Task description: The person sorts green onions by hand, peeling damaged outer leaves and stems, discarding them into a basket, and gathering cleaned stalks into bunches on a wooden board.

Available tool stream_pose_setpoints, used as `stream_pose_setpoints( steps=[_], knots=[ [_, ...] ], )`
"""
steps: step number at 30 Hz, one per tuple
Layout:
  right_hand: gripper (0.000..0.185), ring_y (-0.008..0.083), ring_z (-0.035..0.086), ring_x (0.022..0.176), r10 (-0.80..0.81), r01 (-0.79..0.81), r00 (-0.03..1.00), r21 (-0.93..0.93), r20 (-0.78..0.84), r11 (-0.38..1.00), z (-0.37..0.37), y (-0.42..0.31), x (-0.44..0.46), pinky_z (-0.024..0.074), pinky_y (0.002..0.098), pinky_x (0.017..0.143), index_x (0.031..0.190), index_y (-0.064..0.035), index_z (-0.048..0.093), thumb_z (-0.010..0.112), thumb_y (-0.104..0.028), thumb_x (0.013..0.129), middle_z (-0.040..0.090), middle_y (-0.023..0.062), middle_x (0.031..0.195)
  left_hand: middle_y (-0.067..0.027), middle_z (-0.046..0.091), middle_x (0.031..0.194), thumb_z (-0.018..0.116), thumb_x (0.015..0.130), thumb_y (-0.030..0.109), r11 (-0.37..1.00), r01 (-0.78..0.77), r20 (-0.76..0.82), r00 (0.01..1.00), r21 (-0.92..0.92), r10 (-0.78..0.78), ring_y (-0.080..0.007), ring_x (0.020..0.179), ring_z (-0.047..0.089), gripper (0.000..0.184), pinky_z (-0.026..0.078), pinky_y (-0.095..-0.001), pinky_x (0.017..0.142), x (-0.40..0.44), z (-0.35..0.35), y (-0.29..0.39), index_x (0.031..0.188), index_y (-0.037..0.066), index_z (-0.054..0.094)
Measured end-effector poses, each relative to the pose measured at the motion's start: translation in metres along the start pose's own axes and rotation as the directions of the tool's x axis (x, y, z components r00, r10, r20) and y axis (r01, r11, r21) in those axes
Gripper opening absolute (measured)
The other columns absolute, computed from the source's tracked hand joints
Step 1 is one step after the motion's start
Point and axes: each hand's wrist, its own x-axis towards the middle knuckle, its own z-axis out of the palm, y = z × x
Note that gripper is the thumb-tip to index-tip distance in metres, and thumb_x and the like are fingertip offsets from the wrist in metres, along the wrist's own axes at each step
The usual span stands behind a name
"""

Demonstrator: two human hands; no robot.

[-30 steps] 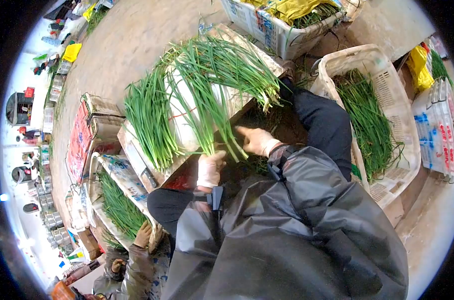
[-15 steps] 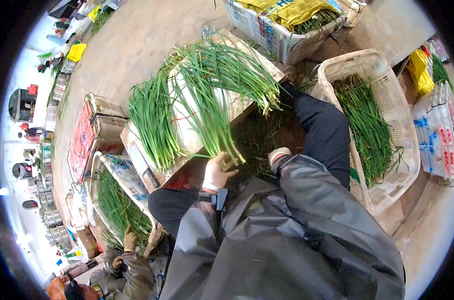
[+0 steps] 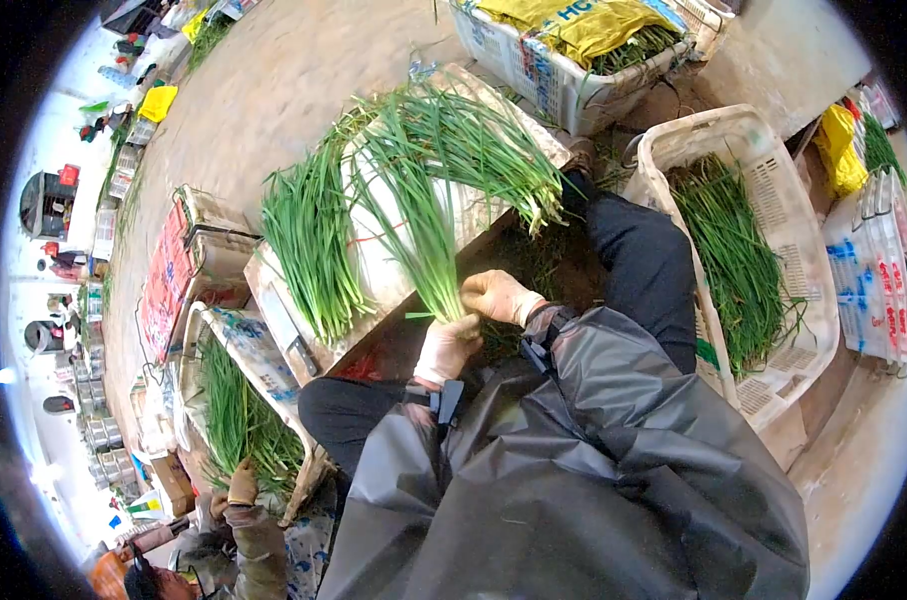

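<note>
My left hand [image 3: 449, 350], in a pale glove, is closed around the root ends of the middle bunch of green stalks [image 3: 429, 260]. Right beside it, my right hand [image 3: 501, 297] has its fingers pinched at the edge of the same bunch; what lies between them is too small to tell. The leaves of this bunch spread over a white pad on the board [image 3: 269, 280]. A left bunch [image 3: 314, 240] and a right bunch [image 3: 504, 160] rest on either side of it. A red tie [image 3: 374, 236] lies across the pad, and a knife [image 3: 296, 345] is at the board's left corner.
A white crate [image 3: 824, 290] of greens stands right of my knee. Another crate [image 3: 574, 100] with a yellow bag [image 3: 584, 25] is at the top. At lower left, a co-worker's gloved hand [image 3: 244, 484] touches greens in a crate [image 3: 199, 400]. Red-covered boxes [image 3: 169, 270] stand left.
My right hand has come up from near my lap to the bunch's root ends. My left hand has closed around them and moved slightly down and right. The co-worker's hand has shifted left.
</note>
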Motion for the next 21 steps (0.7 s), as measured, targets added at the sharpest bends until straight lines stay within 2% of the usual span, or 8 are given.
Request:
stream_pose_setpoints(
  steps=[3, 7, 8, 11, 13, 14, 18, 21],
  knots=[
    [0.030, 0.0359, 0.071, 0.101, 0.063, -0.112, 0.991, -0.483, -0.115, 0.868, -0.009, -0.003, -0.004, 0.0558, 0.0445, 0.088, 0.105, -0.0081, 0.074, 0.059, -0.030, 0.090, 0.074, 0.0184, 0.105, 0.0016, 0.065, 0.083, 0.075, 0.089, 0.009, 1.000, -0.014, -0.035, 0.999, 0.005, 0.014, -0.0139, 0.071, 0.063, 0.018, 0.055, -0.0334, 0.067, -0.003, 0.000, -0.003, 0.102, 0.013, 0.063],
    [0.028, 0.0338, 0.070, 0.105, 0.425, -0.351, 0.903, -0.674, -0.061, 0.650, -0.026, 0.029, -0.011, 0.0555, 0.0457, 0.091, 0.110, -0.0169, 0.077, 0.060, -0.024, 0.088, 0.074, 0.0135, 0.112, -0.0008, 0.068, 0.086, 0.075, 0.090, 0.009, 1.000, -0.001, -0.055, 0.998, 0.007, 0.001, -0.0152, 0.073, 0.066, 0.018, 0.053, -0.0294, 0.062, 0.000, -0.009, -0.005, 0.103, 0.012, 0.062],
    [0.036, 0.0299, 0.071, 0.106, 0.496, -0.400, 0.868, -0.613, -0.015, 0.681, -0.028, 0.031, -0.012, 0.0548, 0.0405, 0.093, 0.122, -0.0110, 0.072, 0.063, -0.018, 0.088, 0.074, 0.0138, 0.113, -0.0009, 0.069, 0.087, 0.075, 0.090, 0.009, 1.000, 0.000, -0.058, 0.998, 0.011, 0.001, -0.0154, 0.073, 0.066, 0.018, 0.052, -0.0292, 0.062, -0.001, -0.009, -0.004, 0.104, 0.012, 0.063],
    [0.047, 0.0207, 0.068, 0.105, 0.217, -0.220, 0.974, 0.045, 0.064, 0.974, -0.014, 0.032, 0.001, 0.0532, 0.0338, 0.092, 0.133, -0.0019, 0.062, 0.068, -0.018, 0.090, 0.073, 0.0124, 0.111, -0.0018, 0.069, 0.088, 0.075, 0.090, 0.010, 1.000, -0.006, -0.028, 1.000, 0.019, 0.006, -0.0159, 0.075, 0.067, 0.019, 0.051, -0.0287, 0.062, -0.005, -0.004, 0.000, 0.105, 0.011, 0.063],
    [0.056, 0.0144, 0.064, 0.099, -0.096, 0.080, 0.994, 0.257, 0.050, 0.963, -0.007, 0.013, 0.010, 0.0523, 0.0308, 0.087, 0.138, 0.0031, 0.055, 0.072, -0.020, 0.090, 0.071, 0.0096, 0.109, -0.0025, 0.069, 0.088, 0.075, 0.090, 0.010, 1.000, -0.001, -0.008, 1.000, 0.024, 0.001, -0.0162, 0.075, 0.067, 0.020, 0.050, -0.0286, 0.062, -0.007, -0.004, -0.001, 0.106, 0.011, 0.063],
    [0.048, 0.0129, 0.063, 0.093, 0.027, -0.063, 0.995, 0.391, 0.096, 0.918, -0.006, -0.002, 0.005, 0.0525, 0.0311, 0.082, 0.134, 0.0010, 0.059, 0.069, -0.021, 0.092, 0.071, 0.0065, 0.109, -0.0029, 0.069, 0.088, 0.075, 0.090, 0.010, 1.000, 0.007, -0.005, 1.000, 0.030, -0.007, -0.0163, 0.076, 0.067, 0.020, 0.050, -0.0287, 0.063, -0.007, -0.003, -0.001, 0.106, 0.011, 0.063],
    [0.029, 0.0137, 0.063, 0.084, -0.006, -0.042, 0.984, 0.262, 0.181, 0.964, -0.005, -0.006, -0.002, 0.0511, 0.0328, 0.078, 0.102, -0.0002, 0.073, 0.071, -0.027, 0.091, 0.072, 0.0064, 0.088, -0.0038, 0.070, 0.091, 0.075, 0.090, 0.007, 0.999, 0.006, -0.007, 1.000, 0.037, -0.006, -0.0161, 0.077, 0.067, 0.022, 0.052, -0.0281, 0.064, -0.008, -0.007, -0.002, 0.108, 0.009, 0.064],
    [0.033, 0.0318, 0.071, 0.091, 0.018, 0.015, 0.970, -0.133, 0.243, 0.991, -0.018, 0.003, -0.007, 0.0540, 0.0428, 0.083, 0.102, -0.0022, 0.074, 0.066, -0.031, 0.089, 0.075, 0.0175, 0.098, -0.0068, 0.071, 0.094, 0.076, 0.089, 0.006, 0.999, -0.015, -0.055, 0.998, 0.046, 0.017, -0.0172, 0.073, 0.067, 0.030, 0.053, -0.0289, 0.062, -0.005, -0.012, -0.004, 0.115, 0.004, 0.062]
  ],
)
